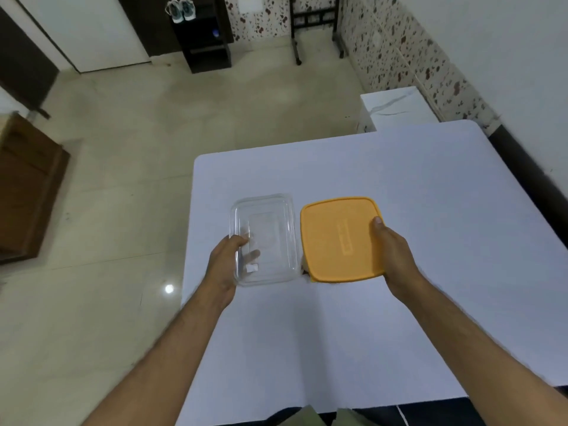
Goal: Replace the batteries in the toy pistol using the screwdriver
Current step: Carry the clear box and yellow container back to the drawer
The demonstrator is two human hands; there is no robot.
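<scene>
Orange plastic catches the eye first from the head camera: a square box with an orange lid (339, 238) sits in the right hand (395, 256), thumb laid over the lid's right edge and the other fingers tucked out of sight underneath, so that hand is grasping it. Just beside it, to the left, the left hand (226, 265) grips a clear rectangular container (266, 238) by its near-left corner, thumb on the rim, fingertips visible through the plastic, a small white scrap showing near them. Both boxes are over a white table (399, 186), close together but not touching; whether they rest on it or hang just above it, I cannot tell. Toy pistol, batteries, screwdriver — none can be made out; the orange lid hides whatever its box holds, with only a sliver of something dark peeping at its lower-left corner. Beyond the table lies a pale tiled floor (138, 133), a dark shelf (203, 47) with a pair of sneakers (180, 9) on top, and a white carton (396, 107) by the speckled wall.
</scene>
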